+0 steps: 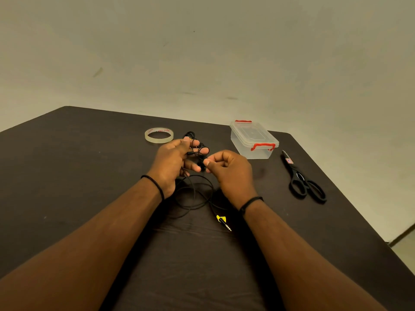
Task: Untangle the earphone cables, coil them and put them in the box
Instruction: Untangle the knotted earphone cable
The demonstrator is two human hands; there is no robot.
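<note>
Just above the middle of the head view, both hands work the cable [195, 194]; the left hand [171, 162] has its fingers curled round a bunch of black loops, and some turns look wound over its fingertips, though exactly how they wrap is hard to tell; the right hand [229, 170] pinches a strand between thumb and forefinger, its other fingers curled in, just right of the bunch; the two hands nearly touch, with the tangle between them and a little toward the top of the frame; below the hands, slack cable lies in loose rings on the table [78, 176] and trails lower right to the plug [224, 222], which points to the lower right; so the free length probably runs down the frame, away from the fingers; the box [254, 140], lid on, sits upper right, nearer the right hand; tape [159, 135] lies upper left of the hands; scissors [302, 178] lie far right.
</note>
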